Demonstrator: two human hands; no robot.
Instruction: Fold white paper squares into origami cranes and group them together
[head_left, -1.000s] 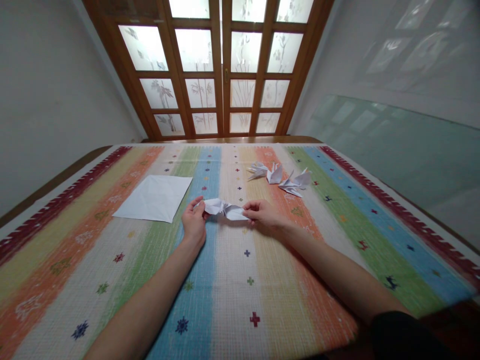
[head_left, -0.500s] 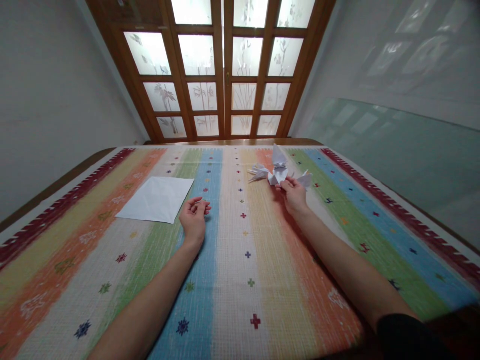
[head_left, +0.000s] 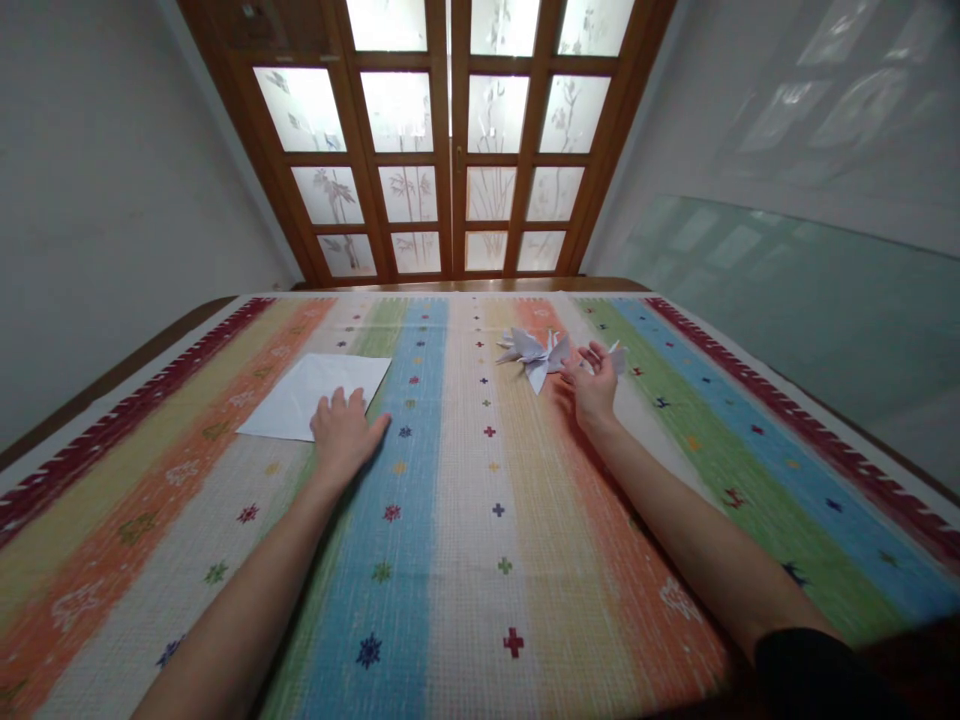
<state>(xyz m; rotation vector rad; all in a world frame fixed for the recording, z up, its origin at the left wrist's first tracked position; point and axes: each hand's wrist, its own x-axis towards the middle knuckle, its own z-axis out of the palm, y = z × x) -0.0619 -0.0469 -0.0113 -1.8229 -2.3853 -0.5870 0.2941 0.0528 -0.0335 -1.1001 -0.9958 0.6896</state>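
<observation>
My left hand lies with spread fingers over the near right part of a white sheet of paper, covering some of it. The sheet rests flat on the cloth at the left. On the right, white origami cranes sit close together, wings and points overlapping. Just beside them is my right hand, its fingers apart and loosely curved, with nothing visible between them. Another white folded paper piece shows partly behind that hand. How many cranes lie there is hard to tell.
A striped, patterned tablecloth covers the table, whose wooden edge shows at the far end. Beyond it stands a wooden door with glass panes. A pale glass panel leans along the right wall.
My left hand has moved left onto the paper sheet and spread its fingers. My right hand has let go of the crane, which now rests lower, among the others.
</observation>
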